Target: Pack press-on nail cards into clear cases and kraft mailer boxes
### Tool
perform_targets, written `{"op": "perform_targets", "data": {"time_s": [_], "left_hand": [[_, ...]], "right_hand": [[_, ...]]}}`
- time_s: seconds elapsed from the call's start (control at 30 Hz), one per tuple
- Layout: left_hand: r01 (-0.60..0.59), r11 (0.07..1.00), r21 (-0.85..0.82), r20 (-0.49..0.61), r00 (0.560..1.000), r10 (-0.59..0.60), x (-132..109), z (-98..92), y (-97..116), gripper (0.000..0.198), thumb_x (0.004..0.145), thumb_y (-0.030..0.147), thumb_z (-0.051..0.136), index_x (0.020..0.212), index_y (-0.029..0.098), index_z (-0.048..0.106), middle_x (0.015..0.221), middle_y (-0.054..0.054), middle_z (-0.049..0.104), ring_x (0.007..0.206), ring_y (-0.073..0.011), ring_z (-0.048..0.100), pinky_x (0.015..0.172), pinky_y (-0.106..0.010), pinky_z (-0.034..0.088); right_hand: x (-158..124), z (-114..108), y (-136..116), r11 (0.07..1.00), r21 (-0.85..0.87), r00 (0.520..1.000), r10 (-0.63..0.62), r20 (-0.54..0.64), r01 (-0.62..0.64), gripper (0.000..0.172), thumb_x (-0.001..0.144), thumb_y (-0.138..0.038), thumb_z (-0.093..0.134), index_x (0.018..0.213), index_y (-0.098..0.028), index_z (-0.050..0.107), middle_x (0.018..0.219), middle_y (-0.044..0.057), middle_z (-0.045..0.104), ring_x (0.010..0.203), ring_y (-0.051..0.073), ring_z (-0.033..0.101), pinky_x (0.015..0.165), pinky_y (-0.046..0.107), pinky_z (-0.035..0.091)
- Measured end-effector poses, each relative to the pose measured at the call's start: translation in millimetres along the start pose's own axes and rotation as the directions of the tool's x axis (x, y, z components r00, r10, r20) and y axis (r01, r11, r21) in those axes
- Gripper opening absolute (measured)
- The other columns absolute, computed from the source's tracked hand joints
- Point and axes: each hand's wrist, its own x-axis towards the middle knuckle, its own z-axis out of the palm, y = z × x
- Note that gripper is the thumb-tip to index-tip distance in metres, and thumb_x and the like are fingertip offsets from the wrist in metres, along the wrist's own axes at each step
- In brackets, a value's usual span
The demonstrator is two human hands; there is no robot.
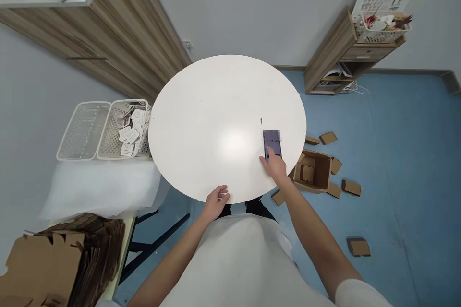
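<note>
A dark phone (272, 139) lies flat on the right part of the round white table (216, 105), its screen lit with small digits. My right hand (274, 166) is over the phone's lower end, with the index finger stretched onto the screen and the thumb out to the left. It does not grasp the phone. At the table's near edge rests my left hand (216, 201), fingers loosely curved and apart, with nothing in it.
Left of the table are a white basket of cards (129, 129), an empty white basket (84, 129) and stacked flat cardboard (46, 264). An open carton (320, 171) and several small brown boxes lie on the floor at right. A wooden cabinet (329, 53) stands behind.
</note>
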Motion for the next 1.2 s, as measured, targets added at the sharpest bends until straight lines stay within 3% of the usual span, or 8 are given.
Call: {"op": "perform_targets", "data": {"time_s": [0.33, 0.57, 0.67, 0.77, 0.93, 1.03, 1.13, 1.2], "left_hand": [[-0.156, 0.985, 0.072, 0.048, 0.987, 0.153, 12.3, -86.7, -18.9, 0.046, 0.076, 0.046, 0.05, 0.112, 0.018, 0.052, 0.104, -0.01, 0.06, 0.086, -0.0183, 0.059, 0.077, -0.033, 0.048], [-0.218, 0.972, 0.084, -0.036, 0.975, 0.221, 5.4, -123.9, -27.4, 0.045, 0.075, 0.043, 0.05, 0.111, 0.016, 0.053, 0.104, -0.01, 0.061, 0.084, -0.0183, 0.06, 0.073, -0.03, 0.048], [-0.219, 0.97, 0.103, -0.038, 0.974, 0.224, -0.8, -142.5, -26.2, 0.046, 0.073, 0.043, 0.051, 0.111, 0.017, 0.054, 0.106, -0.011, 0.061, 0.085, -0.0197, 0.06, 0.074, -0.032, 0.047], [-0.195, 0.969, 0.151, -0.136, 0.967, 0.216, -8.5, -162.6, -27.8, 0.048, 0.066, 0.042, 0.06, 0.108, 0.018, 0.058, 0.107, -0.012, 0.062, 0.093, -0.0259, 0.059, 0.08, -0.036, 0.044], [-0.182, 0.981, 0.069, -0.307, 0.932, 0.194, -33.6, -185.6, -43.6, 0.05, 0.055, 0.046, 0.069, 0.1, 0.024, 0.062, 0.11, -0.01, 0.062, 0.103, -0.0309, 0.056, 0.083, -0.037, 0.043], [-0.135, 0.99, 0.04, -0.367, 0.919, 0.141, -49.1, -197.1, -56.2, 0.05, 0.049, 0.047, 0.073, 0.093, 0.026, 0.064, 0.102, -0.009, 0.066, 0.095, -0.0309, 0.06, 0.078, -0.036, 0.045], [-0.113, 0.993, 0.044, -0.419, 0.9, 0.121, -57.1, -211.9, -64.2, 0.049, 0.052, 0.049, 0.071, 0.095, 0.025, 0.064, 0.099, -0.008, 0.066, 0.089, -0.0293, 0.062, 0.074, -0.035, 0.046], [-0.107, 0.992, 0.06, -0.441, 0.889, 0.123, -56.6, -224.3, -65.1, 0.049, 0.061, 0.05, 0.065, 0.103, 0.024, 0.062, 0.101, -0.008, 0.065, 0.087, -0.0279, 0.062, 0.074, -0.036, 0.045]], "right_hand": [[-58.7, 29.4, -59.9, 0.995, 0.1, 0.985, -0.01, -0.17, 0.027, 0.046, 0.087, -0.041, 0.035, 0.128, -0.021, 0.036, 0.07, 0.003, 0.061, 0.069, 0.019, 0.057, 0.059, 0.026, 0.035], [-95.0, 52.1, -102.1, 0.95, 0.177, 0.965, -0.24, -0.106, 0.255, 0.044, 0.084, -0.034, 0.039, 0.126, -0.022, 0.039, 0.064, -0.001, 0.056, 0.061, 0.015, 0.053, 0.056, 0.024, 0.037], [-92.6, 47.6, -115.5, 0.908, 0.218, 0.934, -0.35, -0.073, 0.358, 0.046, 0.083, -0.036, 0.038, 0.127, -0.022, 0.038, 0.065, -0.002, 0.055, 0.059, 0.016, 0.053, 0.058, 0.026, 0.04], [-78.2, 38.1, -135.0, 0.848, 0.29, 0.895, -0.44, -0.08, 0.443, 0.047, 0.083, -0.039, 0.038, 0.126, -0.022, 0.039, 0.069, -0.001, 0.054, 0.06, 0.015, 0.052, 0.062, 0.029, 0.043], [-54.9, 40.8, -179.0, 0.812, 0.409, 0.881, -0.472, 0.04, 0.417, 0.048, 0.08, -0.04, 0.041, 0.125, -0.024, 0.037, 0.079, 0.0, 0.057, 0.061, 0.015, 0.054, 0.064, 0.031, 0.046], [-49.0, 50.8, -202.9, 0.797, 0.407, 0.829, -0.539, 0.148, 0.446, 0.049, 0.079, -0.037, 0.045, 0.126, -0.026, 0.037, 0.084, 0.0, 0.059, 0.064, 0.014, 0.056, 0.067, 0.031, 0.047], [-44.5, 55.9, -223.2, 0.77, 0.403, 0.752, -0.612, 0.244, 0.495, 0.05, 0.078, -0.035, 0.046, 0.127, -0.027, 0.037, 0.088, -0.001, 0.06, 0.065, 0.013, 0.057, 0.069, 0.03, 0.046], [-39.6, 55.9, -237.0, 0.764, 0.389, 0.732, -0.628, 0.264, 0.515, 0.049, 0.079, -0.034, 0.046, 0.127, -0.028, 0.037, 0.09, 0.0, 0.06, 0.066, 0.013, 0.057, 0.069, 0.03, 0.046]]}}
